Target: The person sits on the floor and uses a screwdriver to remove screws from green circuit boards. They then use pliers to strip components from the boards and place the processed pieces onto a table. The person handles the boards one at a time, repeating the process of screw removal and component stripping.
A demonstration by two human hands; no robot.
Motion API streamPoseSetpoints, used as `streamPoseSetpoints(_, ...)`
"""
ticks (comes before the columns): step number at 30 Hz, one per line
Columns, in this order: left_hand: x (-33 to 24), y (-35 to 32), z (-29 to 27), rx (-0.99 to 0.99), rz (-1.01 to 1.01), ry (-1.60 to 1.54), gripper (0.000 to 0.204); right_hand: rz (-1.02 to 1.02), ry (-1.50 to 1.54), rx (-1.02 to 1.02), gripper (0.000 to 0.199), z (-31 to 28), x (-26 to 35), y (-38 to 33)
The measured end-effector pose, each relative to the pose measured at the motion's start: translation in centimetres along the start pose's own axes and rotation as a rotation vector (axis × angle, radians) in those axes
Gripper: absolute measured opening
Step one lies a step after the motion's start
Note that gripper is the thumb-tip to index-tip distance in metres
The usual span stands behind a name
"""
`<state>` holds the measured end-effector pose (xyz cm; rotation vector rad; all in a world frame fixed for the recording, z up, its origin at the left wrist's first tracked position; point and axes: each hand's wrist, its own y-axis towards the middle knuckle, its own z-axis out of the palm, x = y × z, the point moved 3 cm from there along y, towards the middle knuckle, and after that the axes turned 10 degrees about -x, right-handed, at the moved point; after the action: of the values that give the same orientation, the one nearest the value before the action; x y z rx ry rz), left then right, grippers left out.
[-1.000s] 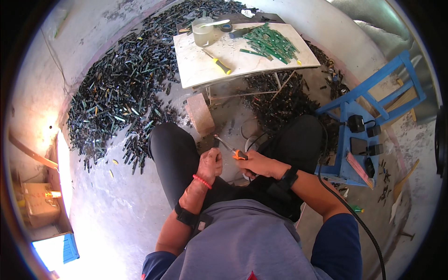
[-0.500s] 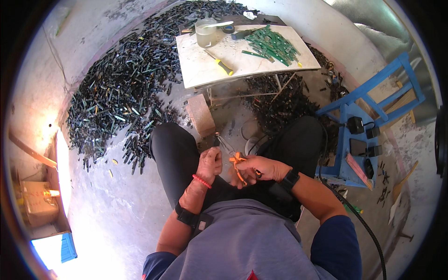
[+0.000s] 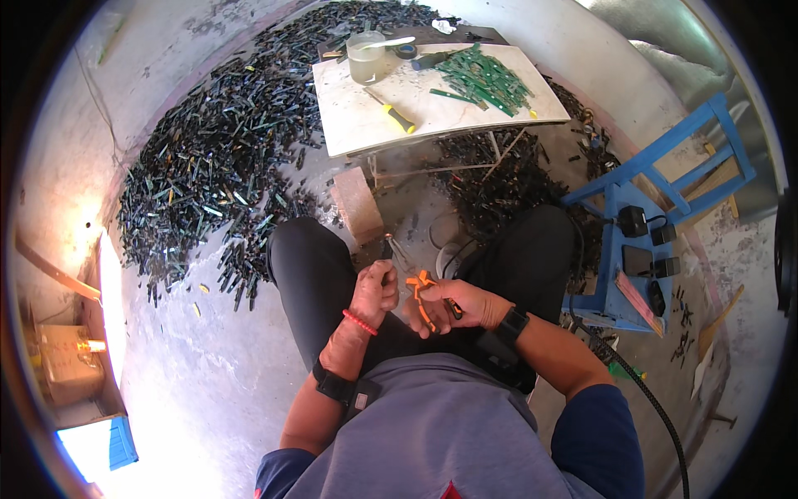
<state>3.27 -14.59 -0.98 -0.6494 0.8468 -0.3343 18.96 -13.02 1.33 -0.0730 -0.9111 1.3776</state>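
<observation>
Head view: two hands meet over the lap at centre. The left hand (image 3: 376, 291) is curled into a fist around one thin metal strip (image 3: 395, 249) that pokes out toward 12 o'clock. The right hand (image 3: 455, 305) is wrapped tight on one pair of orange-handled pliers (image 3: 422, 293), whose jaws point at the left fist; whether they touch the strip is hard to tell.

At 12 o'clock stands one white worktop (image 3: 366, 125) carrying one plastic cup (image 3: 366, 58), one yellow-handled screwdriver (image 3: 397, 117) and one heap of green strips (image 3: 482, 79). Dark scrap strips (image 3: 216, 158), too many to count, cover the floor from 9 to 12 o'clock. One blue stool (image 3: 619, 249) sits at 3 o'clock.
</observation>
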Motion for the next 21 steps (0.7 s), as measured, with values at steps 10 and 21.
streamPoseSetpoints(10, 0.1, 0.1, -0.1, 0.006, 0.016, -0.001, 0.025, -0.043, 0.031, -0.012, 0.042, 0.5, 0.2, -0.3)
streamPoseSetpoints(21, 0.2, 0.0, -0.2, 0.080, 0.026, -0.008, 0.025, -0.040, -0.038, 0.018, 0.038, 0.9, 1.2, -1.2)
